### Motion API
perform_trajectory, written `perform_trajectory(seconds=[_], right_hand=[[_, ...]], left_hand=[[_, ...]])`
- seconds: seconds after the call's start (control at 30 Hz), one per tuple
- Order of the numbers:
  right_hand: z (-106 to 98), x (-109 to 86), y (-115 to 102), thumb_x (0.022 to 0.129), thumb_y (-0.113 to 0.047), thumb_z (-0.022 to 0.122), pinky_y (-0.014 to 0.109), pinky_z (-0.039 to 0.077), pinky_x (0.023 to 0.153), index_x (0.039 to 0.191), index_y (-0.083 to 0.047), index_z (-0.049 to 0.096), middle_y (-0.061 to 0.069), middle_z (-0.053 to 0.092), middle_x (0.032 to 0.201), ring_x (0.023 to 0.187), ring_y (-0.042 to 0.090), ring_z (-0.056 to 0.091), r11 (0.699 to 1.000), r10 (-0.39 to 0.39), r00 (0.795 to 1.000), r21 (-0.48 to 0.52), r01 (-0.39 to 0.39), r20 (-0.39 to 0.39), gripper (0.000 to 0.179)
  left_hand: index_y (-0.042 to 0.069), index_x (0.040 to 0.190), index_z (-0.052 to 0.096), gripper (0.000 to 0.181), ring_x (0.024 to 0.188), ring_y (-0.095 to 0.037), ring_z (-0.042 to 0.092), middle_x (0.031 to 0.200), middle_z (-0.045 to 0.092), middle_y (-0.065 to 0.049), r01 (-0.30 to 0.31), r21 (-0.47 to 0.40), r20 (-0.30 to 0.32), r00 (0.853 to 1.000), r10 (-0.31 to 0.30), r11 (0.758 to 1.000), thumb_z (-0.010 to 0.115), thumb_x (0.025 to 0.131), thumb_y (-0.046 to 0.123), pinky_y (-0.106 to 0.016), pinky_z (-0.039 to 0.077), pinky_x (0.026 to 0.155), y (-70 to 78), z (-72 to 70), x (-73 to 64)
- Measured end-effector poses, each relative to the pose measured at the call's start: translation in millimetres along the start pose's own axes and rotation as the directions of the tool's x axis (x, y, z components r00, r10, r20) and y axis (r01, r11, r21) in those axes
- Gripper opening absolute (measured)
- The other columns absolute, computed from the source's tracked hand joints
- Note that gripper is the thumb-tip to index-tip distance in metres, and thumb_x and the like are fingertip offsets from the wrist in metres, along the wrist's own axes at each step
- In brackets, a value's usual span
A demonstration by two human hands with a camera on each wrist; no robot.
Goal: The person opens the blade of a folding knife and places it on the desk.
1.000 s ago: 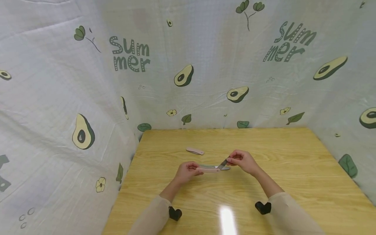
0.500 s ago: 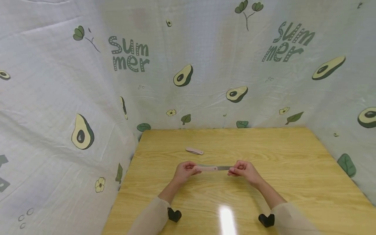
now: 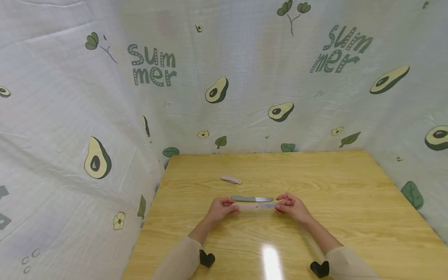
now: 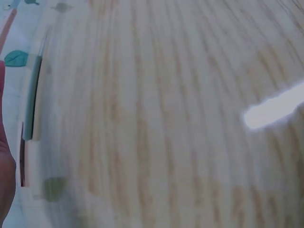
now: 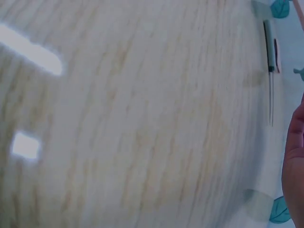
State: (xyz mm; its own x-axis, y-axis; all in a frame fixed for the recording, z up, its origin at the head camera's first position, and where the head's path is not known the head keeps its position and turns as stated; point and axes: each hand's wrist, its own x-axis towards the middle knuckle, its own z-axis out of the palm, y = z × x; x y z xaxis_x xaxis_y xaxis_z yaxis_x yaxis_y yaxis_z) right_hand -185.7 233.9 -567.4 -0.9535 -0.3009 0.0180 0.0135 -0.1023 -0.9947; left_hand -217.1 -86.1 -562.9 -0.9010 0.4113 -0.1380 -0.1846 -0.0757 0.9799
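Centrally, just below mid-frame, a pink knife [image 3: 252, 207] extends lengthwise between 2 hands, nearer the bottom edge than the green knife [image 3: 244, 198]. The left grip [image 3: 221, 208] pinches the handle end; the right grip [image 3: 293, 210] appears to pinch the blade [image 3: 267, 205] near its tip. Likely light, stiff and smooth; the handle offers the safer hold, the blade possibly sharp and slippery.
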Motion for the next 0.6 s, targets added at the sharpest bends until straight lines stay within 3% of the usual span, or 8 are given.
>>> perform_trajectory(seconds=[0.1, 0.2, 0.3, 0.43, 0.6], right_hand=[[1.6, -2.5, 5.8, 0.092, -0.004, 0.063, 0.025, 0.060, 0.076, 0.123, 0.020, 0.038, -0.007, 0.072, 0.083, 0.081, 0.011, 0.072, 0.999, 0.039, 0.998, -0.021, -0.040, -0.052, 0.047], [4.9, -2.9, 9.1, 0.092, 0.000, 0.062, 0.022, 0.059, 0.073, 0.130, 0.017, 0.036, -0.004, 0.073, 0.081, 0.077, 0.010, 0.071, 0.993, 0.104, 0.987, -0.038, -0.109, -0.119, 0.049], [10.8, -0.9, 10.7, 0.091, 0.003, 0.062, 0.022, 0.060, 0.070, 0.137, 0.014, 0.029, 0.004, 0.073, 0.080, 0.072, 0.010, 0.071, 0.983, 0.173, 0.967, -0.025, -0.181, -0.186, 0.058], [20.5, 3.6, 11.3, 0.088, 0.004, 0.065, 0.023, 0.060, 0.069, 0.143, 0.011, 0.023, 0.009, 0.071, 0.079, 0.067, 0.012, 0.071, 0.970, 0.233, 0.929, -0.002, -0.244, -0.287, 0.070], [28.3, 8.3, 9.3, 0.086, 0.003, 0.068, 0.025, 0.060, 0.068, 0.145, 0.008, 0.024, 0.010, 0.068, 0.080, 0.066, 0.015, 0.071, 0.959, 0.261, 0.890, -0.009, -0.285, -0.374, 0.074]], left_hand=[[-0.014, 0.103, 0.064, 0.027, 0.078, -0.015, 0.072, 0.082, 0.070, -0.005, 0.010, 0.024, -0.055, 0.998, -0.009, 1.000, 0.072, 0.085, 0.004, -0.034, 0.060, 0.080, -6.5, 1.9, 0.6], [-0.010, 0.105, 0.068, 0.029, 0.077, -0.013, 0.071, 0.087, 0.071, -0.009, -0.002, 0.128, -0.161, 0.987, 0.023, 0.992, 0.074, 0.085, 0.009, -0.029, 0.061, 0.074, -13.1, 5.9, 1.3], [-0.003, 0.106, 0.071, 0.030, 0.076, -0.012, 0.071, 0.090, 0.073, -0.011, 0.029, 0.236, -0.297, 0.954, 0.044, 0.971, 0.075, 0.085, 0.018, -0.024, 0.060, 0.068, -19.4, 10.9, 2.7], [0.003, 0.112, 0.071, 0.038, 0.074, -0.012, 0.071, 0.088, 0.073, -0.007, 0.091, 0.325, -0.441, 0.895, 0.066, 0.941, 0.078, 0.083, 0.026, -0.020, 0.058, 0.065, -25.6, 16.6, 3.8], [0.006, 0.116, 0.069, 0.047, 0.069, -0.007, 0.066, 0.084, 0.073, -0.002, 0.147, 0.420, -0.539, 0.835, 0.115, 0.896, 0.081, 0.078, 0.032, -0.022, 0.054, 0.063, -28.3, 20.8, 3.1]])
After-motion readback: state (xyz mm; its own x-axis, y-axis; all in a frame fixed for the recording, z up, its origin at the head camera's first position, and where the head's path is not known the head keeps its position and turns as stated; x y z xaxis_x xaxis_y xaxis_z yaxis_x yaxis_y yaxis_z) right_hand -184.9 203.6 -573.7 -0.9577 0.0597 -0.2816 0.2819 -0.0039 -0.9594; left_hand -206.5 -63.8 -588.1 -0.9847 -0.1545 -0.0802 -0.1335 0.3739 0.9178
